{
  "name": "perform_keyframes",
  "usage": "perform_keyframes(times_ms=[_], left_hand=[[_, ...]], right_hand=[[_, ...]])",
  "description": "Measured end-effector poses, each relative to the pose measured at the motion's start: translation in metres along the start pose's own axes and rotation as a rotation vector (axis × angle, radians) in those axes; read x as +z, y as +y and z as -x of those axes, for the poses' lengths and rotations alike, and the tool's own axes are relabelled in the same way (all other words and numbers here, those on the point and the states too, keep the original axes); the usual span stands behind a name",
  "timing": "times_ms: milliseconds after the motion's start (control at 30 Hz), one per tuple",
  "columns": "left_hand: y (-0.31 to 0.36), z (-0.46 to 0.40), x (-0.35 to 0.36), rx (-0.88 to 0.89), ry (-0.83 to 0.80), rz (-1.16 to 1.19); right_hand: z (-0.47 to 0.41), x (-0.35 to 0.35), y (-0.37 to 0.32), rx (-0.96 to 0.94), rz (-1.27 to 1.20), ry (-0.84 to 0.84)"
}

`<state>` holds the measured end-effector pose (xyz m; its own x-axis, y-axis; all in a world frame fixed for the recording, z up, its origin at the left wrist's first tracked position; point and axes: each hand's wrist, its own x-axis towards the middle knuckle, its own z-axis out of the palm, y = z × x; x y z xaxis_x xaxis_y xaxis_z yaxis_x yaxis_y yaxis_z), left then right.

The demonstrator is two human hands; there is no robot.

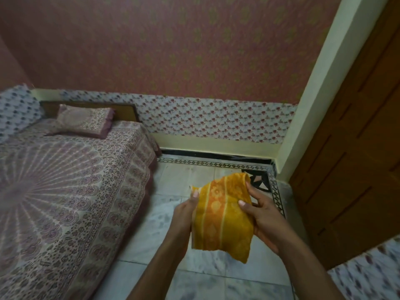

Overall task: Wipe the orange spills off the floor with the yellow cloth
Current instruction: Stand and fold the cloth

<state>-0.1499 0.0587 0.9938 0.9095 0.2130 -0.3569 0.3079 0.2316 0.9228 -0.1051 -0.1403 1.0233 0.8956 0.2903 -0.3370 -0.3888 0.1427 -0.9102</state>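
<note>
Head view: my left hand [184,215] and right hand [263,217] pinch the soft, patterned yellow cloth [223,215] above the marble floor [151,230].

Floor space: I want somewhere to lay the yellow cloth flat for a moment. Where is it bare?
Bare marble floor runs between the bed and the wooden door, up to the patterned border. Both hands hold the yellow cloth above it. The bed is bare except for the pillow.
</note>
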Motion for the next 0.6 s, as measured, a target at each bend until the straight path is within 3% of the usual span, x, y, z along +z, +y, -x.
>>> perform_keyframes(times_ms=[333, 600], left_hand=[[0.008, 0.017, 0.010, 0.263, -0.039, -0.106], [0.000, 0.019, 0.031, 0.377, -0.041, -0.105]], right_hand=[[0.026, -0.025, 0.002, -0.181, 0.016, -0.085], [0.026, -0.041, -0.007, -0.296, 0.191, 0.004]])
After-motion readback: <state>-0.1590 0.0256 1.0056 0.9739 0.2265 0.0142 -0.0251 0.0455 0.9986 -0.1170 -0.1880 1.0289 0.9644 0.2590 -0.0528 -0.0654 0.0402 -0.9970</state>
